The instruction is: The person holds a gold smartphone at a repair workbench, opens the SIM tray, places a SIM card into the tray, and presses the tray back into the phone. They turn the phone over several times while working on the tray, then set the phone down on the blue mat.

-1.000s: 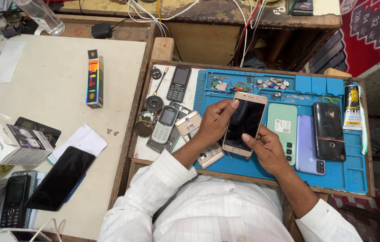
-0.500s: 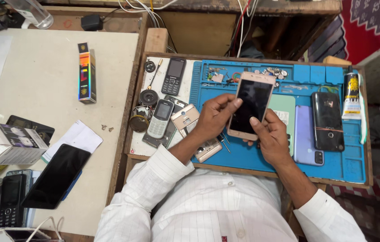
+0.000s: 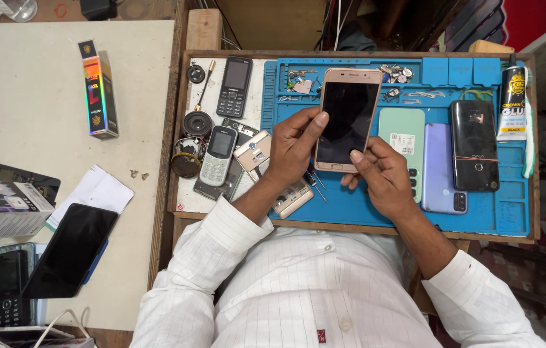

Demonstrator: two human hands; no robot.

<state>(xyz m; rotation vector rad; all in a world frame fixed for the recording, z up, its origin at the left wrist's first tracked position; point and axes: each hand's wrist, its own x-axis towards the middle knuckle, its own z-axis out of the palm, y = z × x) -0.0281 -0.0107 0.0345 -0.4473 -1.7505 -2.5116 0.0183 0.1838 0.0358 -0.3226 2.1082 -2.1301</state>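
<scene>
Fingers (image 3: 320, 120) grip gold phone (image 3: 348, 119) edges, blue mat (image 3: 350, 212) below.

Dark phone screen (image 3: 346, 122) mid-mat; iridescent box (image 3: 98, 88) on left table.

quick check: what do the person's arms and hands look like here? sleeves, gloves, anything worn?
Both arms wear long white shirt sleeves with a fine checked line pattern, cuffs ending at the wrists. The left hand and right hand are bare: no gloves. No rings, watch or wristband show. The same shirt covers the torso, with a button front and a small red mark near the lower edge of the view.
</scene>
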